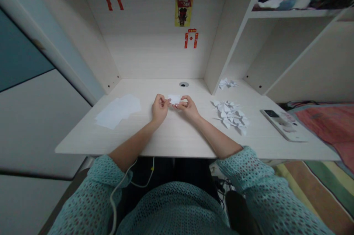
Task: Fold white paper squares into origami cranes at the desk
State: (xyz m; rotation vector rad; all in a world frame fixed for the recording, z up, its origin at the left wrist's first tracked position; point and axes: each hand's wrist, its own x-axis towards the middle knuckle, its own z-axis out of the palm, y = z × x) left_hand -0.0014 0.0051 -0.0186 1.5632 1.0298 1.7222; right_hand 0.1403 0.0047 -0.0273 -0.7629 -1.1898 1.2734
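A small white piece of paper (pixel 174 99) is held up between my two hands, just above the middle of the desk. My left hand (pixel 160 108) pinches its left edge with closed fingertips. On the other side, my right hand (pixel 189 106) grips the paper's right and lower edge, thumb and fingers curled, a ring on one finger. To the left lies a fanned stack of white paper sheets (pixel 118 111). Right of my right hand is a pile of folded white paper pieces (pixel 231 114), with a smaller group of folded papers (pixel 228 83) behind it.
A white phone (pixel 284 126) lies at the desk's right side. An upright partition (pixel 235 36) rises behind the paper pile. The back panel has a cable hole (pixel 184 84) in front of it. A white cable (pixel 114 202) hangs over my left sleeve.
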